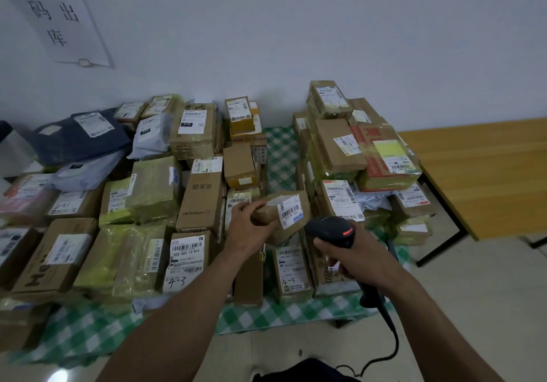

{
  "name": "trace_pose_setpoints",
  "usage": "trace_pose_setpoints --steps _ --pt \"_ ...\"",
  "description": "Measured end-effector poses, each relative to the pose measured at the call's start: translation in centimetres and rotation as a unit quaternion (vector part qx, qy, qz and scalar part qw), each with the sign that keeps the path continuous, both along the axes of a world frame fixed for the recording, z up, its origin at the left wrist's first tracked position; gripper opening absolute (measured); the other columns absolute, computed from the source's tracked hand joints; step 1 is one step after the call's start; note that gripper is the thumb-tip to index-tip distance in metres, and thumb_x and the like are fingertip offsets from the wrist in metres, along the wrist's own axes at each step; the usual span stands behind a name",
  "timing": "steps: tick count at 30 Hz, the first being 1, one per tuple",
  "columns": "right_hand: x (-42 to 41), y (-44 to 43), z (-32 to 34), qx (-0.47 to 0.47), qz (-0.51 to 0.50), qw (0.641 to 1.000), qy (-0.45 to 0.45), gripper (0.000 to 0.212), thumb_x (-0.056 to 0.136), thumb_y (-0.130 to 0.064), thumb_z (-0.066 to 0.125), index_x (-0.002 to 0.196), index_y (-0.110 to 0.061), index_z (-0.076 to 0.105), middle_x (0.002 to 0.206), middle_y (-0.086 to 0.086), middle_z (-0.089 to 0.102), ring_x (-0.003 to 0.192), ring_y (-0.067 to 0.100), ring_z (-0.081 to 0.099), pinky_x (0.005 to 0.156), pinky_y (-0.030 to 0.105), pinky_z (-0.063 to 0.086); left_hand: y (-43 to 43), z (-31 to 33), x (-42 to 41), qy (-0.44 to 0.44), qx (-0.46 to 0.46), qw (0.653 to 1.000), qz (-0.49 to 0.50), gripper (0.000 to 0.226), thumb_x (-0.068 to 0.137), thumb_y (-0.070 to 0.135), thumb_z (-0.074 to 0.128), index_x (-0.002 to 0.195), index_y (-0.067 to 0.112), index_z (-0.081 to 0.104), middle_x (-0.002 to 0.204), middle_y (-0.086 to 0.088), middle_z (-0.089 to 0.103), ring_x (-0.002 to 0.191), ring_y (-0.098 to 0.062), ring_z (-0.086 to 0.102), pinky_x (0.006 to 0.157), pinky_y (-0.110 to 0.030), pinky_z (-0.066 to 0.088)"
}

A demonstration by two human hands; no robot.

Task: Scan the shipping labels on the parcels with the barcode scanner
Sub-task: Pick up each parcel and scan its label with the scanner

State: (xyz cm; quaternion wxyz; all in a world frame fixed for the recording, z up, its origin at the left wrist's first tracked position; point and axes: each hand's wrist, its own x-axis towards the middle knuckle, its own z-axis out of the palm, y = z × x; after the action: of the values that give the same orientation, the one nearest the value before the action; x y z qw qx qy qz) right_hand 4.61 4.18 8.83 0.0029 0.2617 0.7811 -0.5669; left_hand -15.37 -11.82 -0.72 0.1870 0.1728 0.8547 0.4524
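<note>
Parcels crowd a green checked cloth against a white wall.

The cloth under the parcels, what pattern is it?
The cloth is a green-and-white check, seen best in the head view.

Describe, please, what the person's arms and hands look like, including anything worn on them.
The left hand and right hand are bare: no gloves, rings, watch or bracelet show. Both forearms are uncovered to the frame's edge, so no sleeves are visible. A dark garment shows at the bottom edge.
</note>
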Motion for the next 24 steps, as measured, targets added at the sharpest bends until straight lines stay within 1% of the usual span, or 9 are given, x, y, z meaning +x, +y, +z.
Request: trace_pose_setpoints --steps 4,7,9,10,13,15,18,22,24 --pt "0.0 0.6 -0.7 0.014 -0.018 1.000 0.002 0.025 0.095 -0.034 0.075 0.118 -0.033 0.066 0.081 0.010 0.076 0.052 0.008 0.062 0.049 0.020 0.048 0.0 -0.2 0.8 -0.026 0.015 0.998 0.051 0.069 0.077 0.048 0.087 0.138 0.036 0.056 0.146 0.003 0.028 0.130 -0.020 0.041 0.103 -0.036 0.049" --pt "0.1 1.2 -1.1 0.016 -0.036 0.999 0.007 0.019 0.096 -0.031 0.075 0.113 -0.033 0.068 0.081 0.002 0.078 0.052 0.004 0.063 0.051 0.019 0.050 0.7 -1.5 2.5 -0.014 0.025 0.995 0.094 0.084 0.067 0.063 0.088 0.139 0.039 0.053 0.135 0.010 0.021 0.122 -0.015 0.031 0.105 -0.035 0.044" --pt "0.3 1.4 -1.6 0.010 -0.049 0.999 -0.005 0.019 0.094 -0.032 0.076 0.111 -0.033 0.066 0.082 0.001 0.078 0.051 0.003 0.062 0.051 0.018 0.050 1.7 -2.7 3.7 0.000 0.021 0.995 0.100 0.084 0.067 0.062 0.089 0.140 0.038 0.054 0.132 0.008 0.020 0.120 -0.015 0.031 0.103 -0.029 0.039" --pt "0.4 1.5 -2.0 0.001 -0.058 0.998 -0.015 0.026 0.093 -0.034 0.077 0.116 -0.031 0.065 0.085 0.002 0.078 0.052 0.004 0.063 0.052 0.019 0.050 2.3 -3.3 4.2 -0.001 0.016 0.995 0.102 0.083 0.068 0.059 0.089 0.140 0.037 0.054 0.134 0.006 0.021 0.121 -0.017 0.033 0.103 -0.029 0.038" --pt "0.9 2.3 -3.1 -0.034 -0.082 0.995 -0.038 0.044 0.092 -0.035 0.079 0.130 -0.028 0.057 0.089 0.004 0.079 0.060 0.014 0.066 0.055 0.024 0.053 4.3 -4.7 5.0 -0.001 -0.002 0.994 0.108 0.082 0.071 0.055 0.089 0.141 0.032 0.054 0.145 -0.003 0.020 0.132 -0.029 0.034 0.110 -0.038 0.039" --pt "1.2 2.7 -3.6 -0.039 -0.080 0.995 -0.045 0.040 0.093 -0.032 0.078 0.127 -0.024 0.059 0.086 0.007 0.078 0.059 0.016 0.065 0.055 0.026 0.052 5.4 -5.6 5.2 0.004 -0.012 0.993 0.118 0.085 0.072 0.058 0.087 0.144 0.031 0.052 0.151 -0.008 0.017 0.136 -0.033 0.031 0.112 -0.043 0.039" --pt "1.4 2.9 -3.9 -0.027 -0.069 0.996 -0.052 0.024 0.094 -0.029 0.077 0.114 -0.022 0.067 0.082 0.009 0.077 0.055 0.008 0.061 0.055 0.023 0.050 6.6 -7.0 5.4 0.019 -0.029 0.989 0.143 0.088 0.073 0.064 0.083 0.148 0.032 0.050 0.154 -0.011 0.013 0.138 -0.039 0.028 0.114 -0.049 0.038" --pt "1.2 2.8 -3.8 -0.016 -0.056 0.997 -0.058 0.012 0.095 -0.027 0.076 0.103 -0.028 0.067 0.082 0.008 0.076 0.054 0.001 0.062 0.053 0.019 0.050 7.4 -8.5 6.2 0.062 -0.061 0.981 0.175 0.087 0.073 0.068 0.081 0.148 0.035 0.052 0.158 -0.017 0.016 0.138 -0.042 0.027 0.107 -0.051 0.040" --pt "1.0 2.6 -3.6 -0.020 -0.054 0.997 -0.058 0.014 0.095 -0.025 0.076 0.099 -0.031 0.064 0.082 0.005 0.076 0.053 -0.003 0.062 0.052 0.017 0.049 7.8 -9.0 6.4 0.078 -0.090 0.978 0.172 0.087 0.074 0.069 0.079 0.148 0.034 0.053 0.158 -0.019 0.018 0.137 -0.044 0.028 0.104 -0.053 0.042"
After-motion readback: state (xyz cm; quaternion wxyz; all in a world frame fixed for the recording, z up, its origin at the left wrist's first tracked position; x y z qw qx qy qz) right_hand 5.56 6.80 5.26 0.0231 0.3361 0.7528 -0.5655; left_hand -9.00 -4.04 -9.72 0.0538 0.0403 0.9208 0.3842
